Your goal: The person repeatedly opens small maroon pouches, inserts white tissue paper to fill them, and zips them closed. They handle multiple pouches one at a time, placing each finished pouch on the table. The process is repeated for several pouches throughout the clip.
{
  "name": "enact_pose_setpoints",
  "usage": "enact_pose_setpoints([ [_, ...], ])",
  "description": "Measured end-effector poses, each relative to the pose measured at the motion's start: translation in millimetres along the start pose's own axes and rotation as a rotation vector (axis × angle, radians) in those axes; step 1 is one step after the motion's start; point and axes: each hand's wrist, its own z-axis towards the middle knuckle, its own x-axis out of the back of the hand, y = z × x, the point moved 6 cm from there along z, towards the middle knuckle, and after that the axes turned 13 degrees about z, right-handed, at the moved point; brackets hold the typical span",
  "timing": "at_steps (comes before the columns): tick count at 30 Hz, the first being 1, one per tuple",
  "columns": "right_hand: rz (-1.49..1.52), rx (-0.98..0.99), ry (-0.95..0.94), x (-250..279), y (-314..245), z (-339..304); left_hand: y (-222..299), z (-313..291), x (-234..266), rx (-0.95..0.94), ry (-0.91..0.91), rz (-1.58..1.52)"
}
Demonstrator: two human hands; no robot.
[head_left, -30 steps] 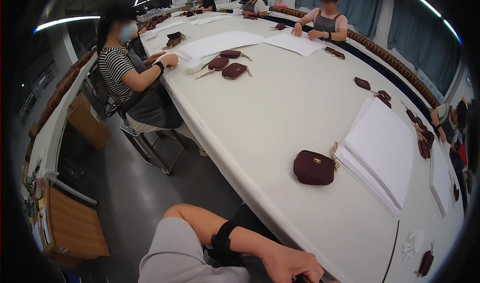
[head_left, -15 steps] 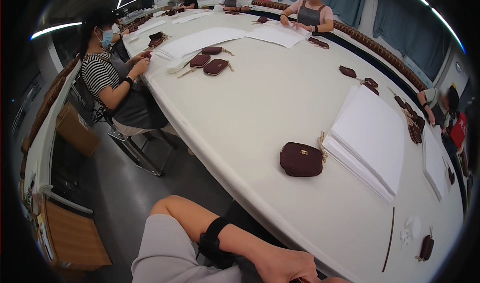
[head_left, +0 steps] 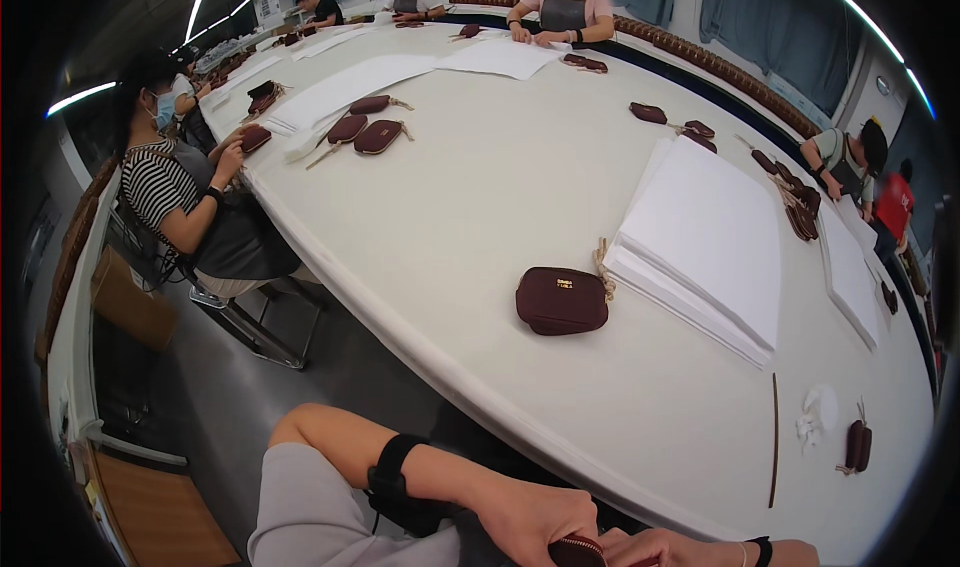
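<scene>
At the lower edge, my left hand (head_left: 535, 519) is closed around a small burgundy pouch (head_left: 578, 551) with a metal-toothed zip showing. My right hand (head_left: 640, 547) meets it from the right with fingers bent. A sliver of burgundy shows under those fingers, so the hand seems to grip the same pouch, though the lower part is cut off by the frame. Both hands are at the near table edge. Beyond them on the table lies another burgundy zip pouch (head_left: 562, 301) with a beige cord at its right end.
The white-covered table (head_left: 450, 237) carries a stack of white sheets (head_left: 700, 247), a thin brown strip (head_left: 774, 442), crumpled white scraps (head_left: 818, 417) and a small burgundy pouch (head_left: 857, 447). Three pouches (head_left: 378, 137) lie farther left. Several co-workers sit around, one in a striped top (head_left: 160, 192) at left.
The view has shifted, so the table things appear farther left and higher. My right hand and wrist have come into view, and more of the pouch in my left hand shows.
</scene>
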Motion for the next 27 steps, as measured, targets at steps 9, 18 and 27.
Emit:
enact_pose_setpoints([
  [9, -0.005, 0.070, 0.129, 1.8, -3.0, -8.3, -2.7, -0.2, 0.6, -0.047, 0.131, -0.114],
  [18, 0.123, 0.059, 0.151, 6.0, 2.5, -5.9, 1.1, 3.8, -4.2, -0.104, 0.183, -0.102],
  [27, 0.374, -0.055, 0.189, 21.7, 14.0, -19.5, -23.0, 11.2, 1.9, 0.009, 0.165, -0.350],
])
